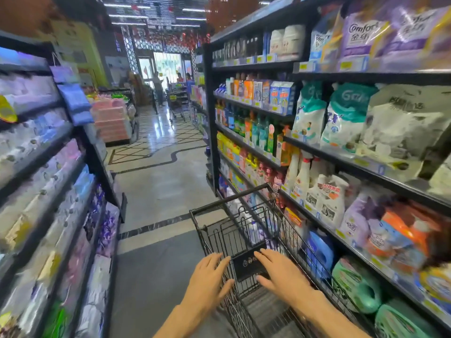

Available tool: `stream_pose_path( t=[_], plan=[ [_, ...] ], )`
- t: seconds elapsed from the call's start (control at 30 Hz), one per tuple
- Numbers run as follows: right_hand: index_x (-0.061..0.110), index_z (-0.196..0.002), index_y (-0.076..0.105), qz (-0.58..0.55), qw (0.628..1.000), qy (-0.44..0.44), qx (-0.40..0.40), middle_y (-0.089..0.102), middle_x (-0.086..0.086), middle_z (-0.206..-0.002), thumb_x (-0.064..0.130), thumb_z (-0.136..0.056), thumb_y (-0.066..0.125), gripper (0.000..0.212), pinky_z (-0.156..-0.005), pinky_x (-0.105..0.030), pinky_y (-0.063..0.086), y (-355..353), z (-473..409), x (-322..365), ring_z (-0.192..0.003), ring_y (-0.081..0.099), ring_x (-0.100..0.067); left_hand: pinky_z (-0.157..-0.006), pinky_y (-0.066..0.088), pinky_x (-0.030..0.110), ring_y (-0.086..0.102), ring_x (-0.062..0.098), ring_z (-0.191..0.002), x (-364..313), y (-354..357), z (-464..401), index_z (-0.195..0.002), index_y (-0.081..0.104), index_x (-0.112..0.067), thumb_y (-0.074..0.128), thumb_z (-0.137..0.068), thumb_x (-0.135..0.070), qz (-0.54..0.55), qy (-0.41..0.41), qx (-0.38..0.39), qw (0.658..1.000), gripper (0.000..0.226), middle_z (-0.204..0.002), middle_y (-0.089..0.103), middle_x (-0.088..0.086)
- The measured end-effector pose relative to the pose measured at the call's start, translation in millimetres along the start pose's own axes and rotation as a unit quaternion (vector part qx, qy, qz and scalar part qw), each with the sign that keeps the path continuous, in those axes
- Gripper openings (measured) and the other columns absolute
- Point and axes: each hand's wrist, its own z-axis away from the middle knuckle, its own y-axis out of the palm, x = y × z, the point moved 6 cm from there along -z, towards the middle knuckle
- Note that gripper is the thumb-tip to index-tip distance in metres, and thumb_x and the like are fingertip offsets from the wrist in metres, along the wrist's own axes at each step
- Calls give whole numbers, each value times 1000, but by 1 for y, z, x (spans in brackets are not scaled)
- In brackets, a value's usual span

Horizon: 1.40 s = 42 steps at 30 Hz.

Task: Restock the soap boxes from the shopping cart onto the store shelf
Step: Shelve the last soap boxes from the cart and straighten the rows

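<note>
The cart [246,230], a black wire-mesh basket with a smooth tubular rim, stands in the aisle just beside the right-hand shelf [341,164], its long axis running from the person up the aisle and angled slightly toward that shelf. Both hands rest on its near end, either side of a dark flat panel [247,265] printed with small pale symbols. The left hand [210,276] lies with fingers straight and spread over the rim, thumb out toward the panel. The right hand [280,270] lies flat on the panel's right edge, fingers straight, gripping nothing. Whether soap boxes lie in the cart cannot be told; the contents are blurred behind the mesh. The shelf is dark metal with yellow price tags along its edges, carrying soft plastic refill bags, white spray bottles and rounded green tubs. The floor [158,186] is glossy stone with dark inlaid lines.
</note>
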Motion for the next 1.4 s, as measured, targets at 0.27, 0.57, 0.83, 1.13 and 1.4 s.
stream_pose_path(
  t=[0.27,0.57,0.83,1.13,1.4],
  plan=[
    [21,-150,36,-42,985,169,-3,46,2,-148,55,-94,45,66,-112,-36,37,9,-26,-107,-136,43,-21,-111,40,38,43,24,-135,-21,64,-156,-151,38,-21,32,-99,-58,8,148,87,985,64,-148,46,2],
    [26,-145,41,-64,904,420,49,57,-1,-132,55,-93,51,60,-95,-40,46,86,-23,-194,-123,53,-27,-82,54,39,62,30,-102,-25,213,-288,-132,56,-18,38,-94,-53,52,272,221,935,55,-118,61,4],
    [26,-150,37,-139,824,548,29,50,6,-144,59,-94,42,65,-104,-32,46,185,-1,-208,-130,50,-15,-109,43,37,44,27,-134,-11,361,-336,-152,34,-19,39,-103,-48,37,223,352,909,57,-146,43,8],
    [32,-150,34,-210,780,588,44,51,3,-140,85,-81,-1,94,-103,-31,46,333,21,-221,-127,51,-19,-101,44,42,49,35,-130,-11,542,-370,-142,38,-10,50,-99,-48,55,111,413,902,59,-147,43,15],
    [24,-122,67,-173,779,602,30,73,4,-100,70,-96,16,73,-58,-27,58,380,45,-210,-78,73,-16,-95,48,46,48,34,-132,-12,634,-378,-152,28,-8,57,-86,-67,73,23,389,918,93,-141,50,18]
  ],
)
